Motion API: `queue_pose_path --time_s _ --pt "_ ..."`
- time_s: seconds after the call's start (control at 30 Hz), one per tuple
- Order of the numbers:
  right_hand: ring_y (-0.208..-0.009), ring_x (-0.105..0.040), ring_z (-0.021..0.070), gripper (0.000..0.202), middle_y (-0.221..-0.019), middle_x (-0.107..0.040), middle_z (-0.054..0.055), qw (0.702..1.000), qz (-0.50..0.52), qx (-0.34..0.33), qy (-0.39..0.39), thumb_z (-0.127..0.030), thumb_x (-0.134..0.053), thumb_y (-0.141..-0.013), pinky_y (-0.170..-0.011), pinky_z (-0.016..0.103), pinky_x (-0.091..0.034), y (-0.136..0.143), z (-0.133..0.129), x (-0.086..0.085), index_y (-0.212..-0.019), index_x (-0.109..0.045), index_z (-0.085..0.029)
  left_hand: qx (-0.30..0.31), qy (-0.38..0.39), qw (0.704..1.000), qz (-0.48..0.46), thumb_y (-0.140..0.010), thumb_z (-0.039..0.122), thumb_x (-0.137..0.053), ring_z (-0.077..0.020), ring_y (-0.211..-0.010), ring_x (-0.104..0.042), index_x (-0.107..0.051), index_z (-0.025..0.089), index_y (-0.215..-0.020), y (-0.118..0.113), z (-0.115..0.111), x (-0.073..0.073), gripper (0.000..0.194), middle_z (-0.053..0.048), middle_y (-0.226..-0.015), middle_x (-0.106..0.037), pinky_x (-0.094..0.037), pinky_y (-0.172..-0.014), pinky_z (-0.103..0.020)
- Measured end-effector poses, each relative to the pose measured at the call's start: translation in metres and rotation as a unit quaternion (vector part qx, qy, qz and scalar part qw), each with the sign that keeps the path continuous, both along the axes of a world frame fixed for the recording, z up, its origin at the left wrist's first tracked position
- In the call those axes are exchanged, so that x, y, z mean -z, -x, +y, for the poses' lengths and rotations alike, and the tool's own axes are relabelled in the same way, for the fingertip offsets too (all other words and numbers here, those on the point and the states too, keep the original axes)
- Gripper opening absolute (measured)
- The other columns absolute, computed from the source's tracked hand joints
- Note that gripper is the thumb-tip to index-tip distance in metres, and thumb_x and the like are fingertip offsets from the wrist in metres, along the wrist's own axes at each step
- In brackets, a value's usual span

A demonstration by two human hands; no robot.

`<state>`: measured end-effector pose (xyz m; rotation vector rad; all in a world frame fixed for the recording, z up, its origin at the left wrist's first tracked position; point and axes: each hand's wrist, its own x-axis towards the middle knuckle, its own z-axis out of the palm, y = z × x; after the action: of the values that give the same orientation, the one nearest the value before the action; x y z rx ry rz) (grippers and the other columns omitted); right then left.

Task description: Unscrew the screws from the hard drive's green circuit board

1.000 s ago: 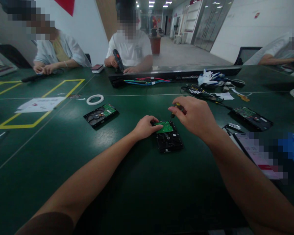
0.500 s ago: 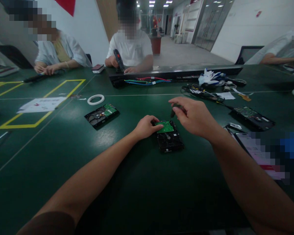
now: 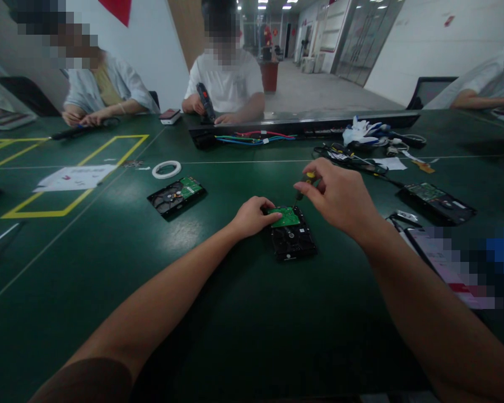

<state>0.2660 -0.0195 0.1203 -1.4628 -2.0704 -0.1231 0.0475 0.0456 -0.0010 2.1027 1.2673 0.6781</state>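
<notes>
A black hard drive with a green circuit board lies flat on the green table in front of me. My left hand grips its far left corner, the thumb resting on the board. In my right hand is a screwdriver with a dark and yellow handle, pinched between thumb and fingers. Its shaft points down at the far right part of the board; whether the tip sits in a screw is too small to tell.
Another hard drive and a white ring lie to the left. At the right are a third drive, a clipboard and cables. A long black bar crosses the far side, where a person holds a power tool.
My right hand has lifted and turned slightly, so the screwdriver's yellow handle part now shows. The left hand stays on the hard drive, and the view has shifted a little.
</notes>
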Motion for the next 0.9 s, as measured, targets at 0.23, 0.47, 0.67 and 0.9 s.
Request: queue_pose_path --time_s 0.23,0.47,0.67,0.9 --pt "-0.093 -0.069 0.0274 0.022 -0.114 -0.075 0.013 0.999 0.015 -0.053 -0.003 -0.025 -0.065 -0.095 -0.082 0.041 -0.051 -0.0012 -0.0007 -0.0043 -0.115 -0.074 -0.021 0.001 -0.007 1.000 -0.005 -0.088 0.049 -0.080 -0.0181 -0.081 -0.062 -0.074 0.020 -0.111 0.0008 0.0025 0.0050 0.038 -0.006 -0.103 -0.068 -0.050 -0.073 -0.033" --pt "-0.117 -0.068 0.0329 0.040 -0.126 -0.075 0.014 0.997 0.002 -0.082 0.003 -0.011 -0.053 -0.093 -0.101 0.050 -0.050 -0.0033 0.0009 -0.0009 -0.129 -0.070 -0.019 0.000 -0.015 1.000 -0.007 -0.089 0.048 -0.079 -0.0181 -0.080 -0.062 -0.074 0.019 -0.108 -0.0012 0.0010 0.0036 0.035 -0.005 -0.098 -0.068 -0.050 -0.073 -0.032" --pt "-0.113 -0.068 0.0331 0.034 -0.123 -0.075 0.015 0.998 -0.015 -0.060 0.003 -0.014 -0.056 -0.095 -0.098 0.049 -0.050 -0.0030 -0.0002 -0.0021 -0.126 -0.070 -0.018 0.002 -0.009 1.000 -0.010 -0.089 0.047 -0.079 -0.0183 -0.079 -0.062 -0.074 0.018 -0.108 -0.0011 -0.0017 0.0000 0.035 -0.006 -0.100 -0.068 -0.050 -0.072 -0.033" --pt "-0.085 -0.066 0.0272 0.018 -0.102 -0.073 0.012 0.999 -0.028 -0.014 -0.005 -0.032 -0.069 -0.096 -0.079 0.041 -0.047 -0.0027 -0.0008 -0.0038 -0.108 -0.073 -0.021 0.003 0.002 1.000 0.000 -0.089 0.050 -0.078 -0.0193 -0.083 -0.063 -0.075 0.020 -0.110 -0.0005 -0.0006 -0.0015 0.037 -0.007 -0.104 -0.069 -0.051 -0.075 -0.034"
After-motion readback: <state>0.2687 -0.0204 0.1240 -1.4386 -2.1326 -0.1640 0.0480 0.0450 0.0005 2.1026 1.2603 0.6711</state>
